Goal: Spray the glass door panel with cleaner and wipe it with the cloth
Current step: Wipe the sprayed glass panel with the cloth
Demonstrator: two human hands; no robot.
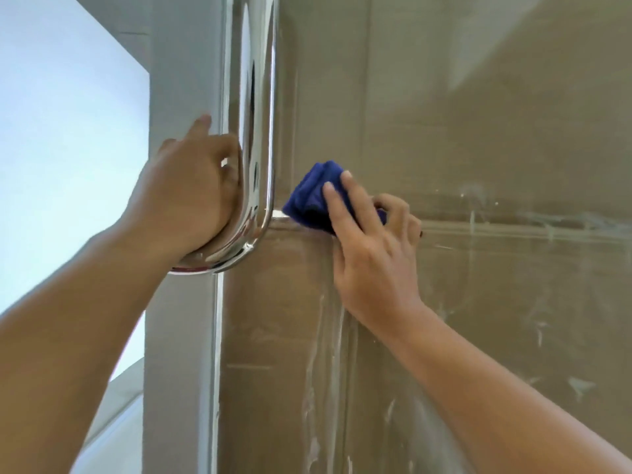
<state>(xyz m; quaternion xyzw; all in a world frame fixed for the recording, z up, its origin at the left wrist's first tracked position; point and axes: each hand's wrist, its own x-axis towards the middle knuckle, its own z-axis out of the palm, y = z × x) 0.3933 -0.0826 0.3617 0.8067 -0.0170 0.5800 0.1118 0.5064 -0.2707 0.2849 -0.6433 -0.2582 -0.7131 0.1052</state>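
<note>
Right hand presses bunched blue cloth flat-fingered against glass panel, just beside chrome handle. Left hand wraps handle base, steadying door. Wet streaks below: risk smearing if cloth saturated. Spray bottle not visible.

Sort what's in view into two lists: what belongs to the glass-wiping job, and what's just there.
In the job:
- blue cloth, pressed to the glass by the right hand
- glass door panel, streaked with white residue
- left hand, gripping the chrome handle

Just there:
- door frame post
- bright window
</note>
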